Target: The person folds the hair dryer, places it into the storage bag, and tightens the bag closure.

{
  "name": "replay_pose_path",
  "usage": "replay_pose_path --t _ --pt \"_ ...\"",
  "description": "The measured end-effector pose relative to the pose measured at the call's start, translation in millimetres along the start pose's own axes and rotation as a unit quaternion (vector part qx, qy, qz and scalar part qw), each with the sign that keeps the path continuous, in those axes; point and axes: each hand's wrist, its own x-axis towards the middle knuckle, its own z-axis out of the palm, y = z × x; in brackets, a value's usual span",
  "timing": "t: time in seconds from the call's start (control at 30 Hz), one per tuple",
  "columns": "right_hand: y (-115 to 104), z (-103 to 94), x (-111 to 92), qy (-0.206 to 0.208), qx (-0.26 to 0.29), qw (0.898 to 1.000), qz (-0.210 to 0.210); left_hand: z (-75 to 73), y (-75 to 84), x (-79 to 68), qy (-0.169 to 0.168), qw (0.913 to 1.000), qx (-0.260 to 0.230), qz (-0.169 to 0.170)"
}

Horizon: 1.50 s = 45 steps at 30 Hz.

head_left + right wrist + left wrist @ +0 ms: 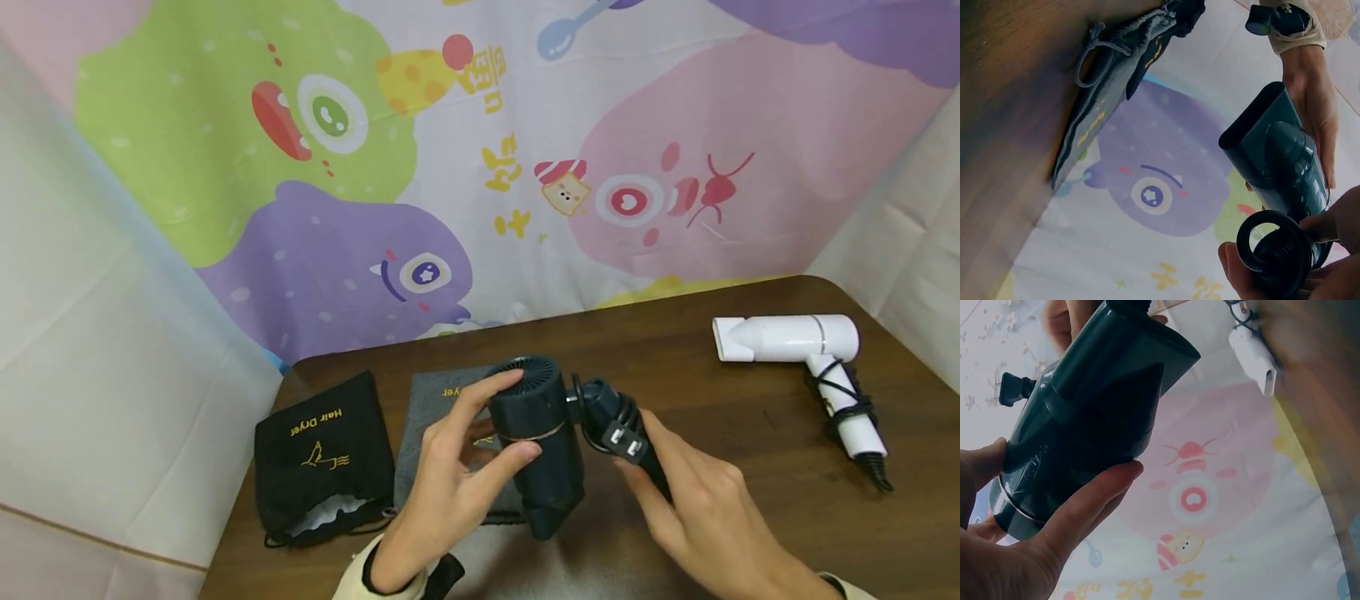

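A dark green hair dryer [551,467] is held above the table in both hands, its vented end up and its flattened nozzle down in the head view. Around its barrel [1079,431] the fingers and thumb of my left hand [450,492] grip, near the vented end. My right hand [708,508] holds the handle, which angles off to the right, with the black cord bundled along it. A two-pronged plug [626,442] lies against the handle. In the right wrist view the nozzle's wide mouth [1254,115] and a ring at the handle's end [1244,240] show.
A white hair dryer [783,337] with its cord wound on the handle lies at the table's right. At the left are a black drawstring pouch [322,450] and a grey pouch [423,417], partly behind my left hand. A cartoon-printed cloth [525,275] hangs behind the table.
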Motion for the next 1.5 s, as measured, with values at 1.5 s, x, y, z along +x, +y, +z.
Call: replay_pose_path --t 1.5 --pt "-11 11.1 -9 0.059 0.028 0.998 0.022 32.1 -0.7 -8.2 0.113 0.9919 0.019 0.054"
